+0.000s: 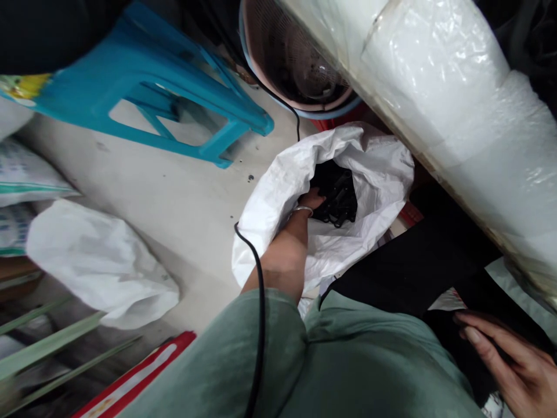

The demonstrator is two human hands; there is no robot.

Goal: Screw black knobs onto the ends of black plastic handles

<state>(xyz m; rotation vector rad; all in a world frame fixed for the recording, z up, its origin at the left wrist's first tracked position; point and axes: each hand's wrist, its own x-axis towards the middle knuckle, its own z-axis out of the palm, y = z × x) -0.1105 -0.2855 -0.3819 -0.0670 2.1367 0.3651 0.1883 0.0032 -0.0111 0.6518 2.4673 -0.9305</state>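
My left hand [312, 198], with a bangle at the wrist, reaches down inside a white woven sack [374, 174] with its rim rolled open. It touches a heap of small black parts [342, 197] in the sack; their exact kind is too dark to make out. The fingertips are lost among the dark parts, so their grip does not show. At the lower right, my right hand [516, 360] is beside my black-clad leg [413, 261]. Its thumb and forefinger stretch out, a little apart, and nothing shows between them.
A blue plastic stool [174, 69] stands at upper left. Beyond the sack is a pink basket [278, 58]. A large plastic-wrapped white roll [435, 75] slants across the right. A black cable [260, 307] hangs over my arm. Another white sack [100, 261] lies left.
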